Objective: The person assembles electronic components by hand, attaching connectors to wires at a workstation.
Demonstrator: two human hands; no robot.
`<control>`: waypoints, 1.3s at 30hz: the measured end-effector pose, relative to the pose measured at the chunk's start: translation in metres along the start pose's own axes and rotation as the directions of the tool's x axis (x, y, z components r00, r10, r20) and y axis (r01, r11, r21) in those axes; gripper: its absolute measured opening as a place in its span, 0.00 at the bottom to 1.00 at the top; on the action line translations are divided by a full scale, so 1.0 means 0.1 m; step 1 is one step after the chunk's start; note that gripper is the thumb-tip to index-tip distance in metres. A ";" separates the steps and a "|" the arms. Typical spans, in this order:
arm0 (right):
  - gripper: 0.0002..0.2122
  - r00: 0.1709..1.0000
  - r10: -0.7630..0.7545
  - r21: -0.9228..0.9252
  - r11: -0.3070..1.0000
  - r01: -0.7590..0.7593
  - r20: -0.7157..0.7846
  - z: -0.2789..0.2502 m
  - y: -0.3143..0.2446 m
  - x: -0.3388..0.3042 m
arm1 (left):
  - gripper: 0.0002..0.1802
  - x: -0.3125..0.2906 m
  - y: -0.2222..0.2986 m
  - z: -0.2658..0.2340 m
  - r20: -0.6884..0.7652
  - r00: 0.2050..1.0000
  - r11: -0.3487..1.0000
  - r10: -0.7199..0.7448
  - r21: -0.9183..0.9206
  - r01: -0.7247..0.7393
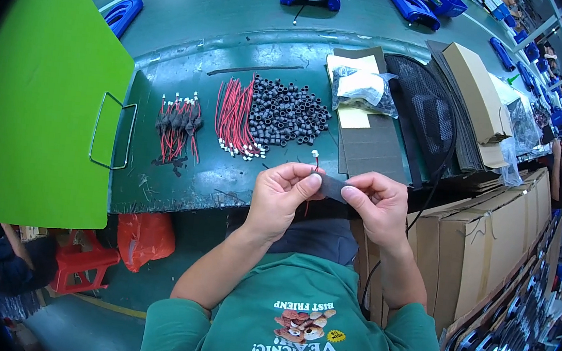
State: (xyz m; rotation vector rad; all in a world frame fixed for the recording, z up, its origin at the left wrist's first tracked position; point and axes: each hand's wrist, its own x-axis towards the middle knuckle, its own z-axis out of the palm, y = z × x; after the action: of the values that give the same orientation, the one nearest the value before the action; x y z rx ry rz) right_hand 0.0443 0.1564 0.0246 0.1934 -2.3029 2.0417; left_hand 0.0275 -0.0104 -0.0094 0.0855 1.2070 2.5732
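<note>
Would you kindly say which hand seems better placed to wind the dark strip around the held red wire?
Probably the right hand: it pinches the dark strip away from the red wire, while the left hand grips the end beside that wire.

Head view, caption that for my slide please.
Left hand and right hand grip a dark strip at a green bench with red wires and black parts.

Near centre, the red wire (317, 161) is partly obscured by the dark strip (330, 187) and left hand (281, 197); at six o'clock, the green shirt (229, 338) is cut off; at four o'clock, round dark parts (466, 344) remain indistinct.
</note>
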 end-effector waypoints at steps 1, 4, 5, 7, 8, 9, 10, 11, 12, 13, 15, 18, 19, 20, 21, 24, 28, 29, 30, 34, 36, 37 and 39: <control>0.04 1.000 0.008 0.007 1.000 -0.008 -0.006 0.00 0.01 0.01 | 0.09 0.00 -0.01 0.01 0.003 1.000 1.000 -0.003 0.003 0.003; 0.04 1.000 0.019 0.026 0.999 -0.019 -0.020 0.01 0.03 0.01 | 0.09 0.00 -0.02 0.04 0.002 1.000 1.000 -0.015 -0.022 0.015; 0.04 0.999 0.022 0.035 0.999 -0.021 -0.024 0.02 0.03 0.01 | 0.09 0.00 -0.03 0.05 0.010 0.999 0.995 -0.038 -0.088 0.039; 0.05 0.999 0.028 0.037 0.999 -0.027 -0.029 0.01 0.06 0.01 | 0.09 -0.01 -0.03 0.06 0.024 0.998 0.986 -0.064 -0.151 0.067; 0.05 0.999 0.035 0.038 0.999 -0.034 -0.029 0.01 0.07 0.01 | 0.09 -0.01 -0.02 0.07 0.011 0.999 0.999 -0.033 -0.043 0.033; 0.05 0.999 0.037 0.040 0.999 -0.035 -0.034 0.00 0.08 0.00 | 0.10 -0.02 -0.01 0.07 0.001 1.000 0.998 0.000 0.066 0.000; 0.05 0.999 0.023 0.042 0.999 -0.021 -0.035 0.00 0.09 0.00 | 0.10 -0.01 -0.01 0.06 0.003 1.000 0.998 -0.005 0.069 0.004; 0.05 0.999 0.009 0.043 0.999 -0.008 -0.036 -0.01 0.09 0.00 | 0.11 0.00 -0.01 0.04 0.023 1.000 0.992 0.018 0.122 -0.021; 0.05 0.999 0.011 0.045 0.999 -0.010 -0.041 -0.01 0.10 0.00 | 0.12 0.01 -0.02 0.03 0.045 0.998 0.984 0.040 0.174 -0.047; 0.05 0.999 0.012 0.052 0.999 -0.009 -0.040 -0.01 0.10 0.00 | 0.12 0.00 -0.02 0.04 0.047 0.998 0.984 0.035 0.175 -0.043; 0.05 0.999 0.012 0.060 0.998 -0.009 -0.043 0.00 0.11 0.00 | 0.12 0.00 -0.01 0.07 0.068 0.997 0.977 0.028 0.209 -0.042; 0.04 0.999 0.032 0.086 0.996 -0.029 -0.040 0.03 0.10 0.01 | 0.14 0.03 -0.09 0.10 0.075 0.984 0.953 0.160 0.250 -0.174; 0.04 0.999 0.036 0.105 0.994 -0.032 -0.031 0.05 0.07 0.01 | 0.14 0.03 -0.10 0.09 0.075 0.985 0.953 0.157 0.251 -0.171; 0.04 0.999 0.039 0.124 0.992 -0.036 -0.020 0.05 0.05 0.01 | 0.14 0.03 -0.10 0.09 0.046 0.990 0.959 0.131 0.248 -0.138; 0.04 0.999 0.041 0.125 0.991 -0.038 -0.025 0.05 0.06 0.01 | 0.15 0.03 -0.11 0.09 0.020 0.995 0.965 0.102 0.242 -0.104; 0.04 0.999 0.042 0.079 0.996 -0.040 -0.024 0.03 0.08 0.01 | 0.16 0.05 -0.07 0.17 -0.034 0.991 0.982 0.129 0.142 -0.123; 0.04 0.998 0.054 0.134 0.990 -0.052 -0.017 0.06 0.08 0.03 | 0.13 0.08 -0.15 0.07 -0.027 0.994 0.981 0.102 0.171 -0.096; 0.04 0.998 0.057 0.093 0.994 -0.057 -0.005 0.06 0.08 0.04 | 0.12 0.08 -0.15 0.07 -0.023 0.998 0.993 0.055 0.105 -0.052; 0.04 0.998 0.059 0.095 0.994 -0.059 -0.005 0.06 0.09 0.04 | 0.10 0.08 -0.14 0.07 -0.018 1.000 0.999 0.008 0.038 -0.008; 0.04 0.998 0.050 0.149 0.988 -0.044 -0.035 0.07 0.18 0.06 | 0.08 0.08 -0.13 0.13 -0.021 0.999 0.999 -0.026 -0.046 0.025; 0.04 0.998 0.046 0.162 0.986 -0.038 -0.045 0.07 0.20 0.06 | 0.09 0.07 -0.13 0.16 -0.032 0.996 0.994 0.080 0.075 -0.077; 0.04 0.998 0.043 0.176 0.984 -0.035 -0.047 0.07 0.19 0.06 | 0.09 0.07 -0.13 0.15 -0.031 0.996 0.994 0.079 0.075 -0.076; 0.05 0.998 0.042 0.190 0.981 -0.032 -0.048 0.07 0.20 0.06 | 0.12 0.07 -0.15 0.11 -0.048 0.998 0.990 0.043 0.137 -0.036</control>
State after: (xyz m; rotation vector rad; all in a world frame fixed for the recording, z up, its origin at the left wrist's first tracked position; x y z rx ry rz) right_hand 0.0356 0.1511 0.0052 0.1050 -2.0967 2.2559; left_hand 0.0261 0.0089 -0.0137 0.0741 1.4125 2.5379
